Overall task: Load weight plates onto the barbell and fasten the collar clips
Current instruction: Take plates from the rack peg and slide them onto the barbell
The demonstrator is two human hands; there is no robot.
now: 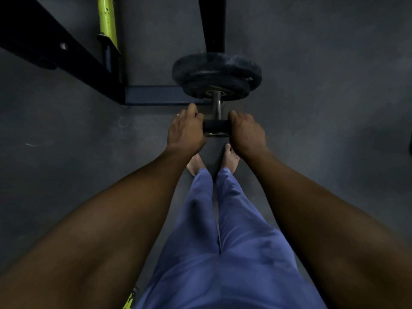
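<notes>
Stood barefoot on a dark grey floor (323,108) in blue trousers (223,253). Black steel rack frame (73,52) ran across the upper left, with a yellow-green post (108,18) bolted beside it. Another black upright (214,21) rose at top centre.

Two weight plates (216,74) sit on one barbell (216,105), one collar clip (215,125), two hands, two bare feet.
</notes>
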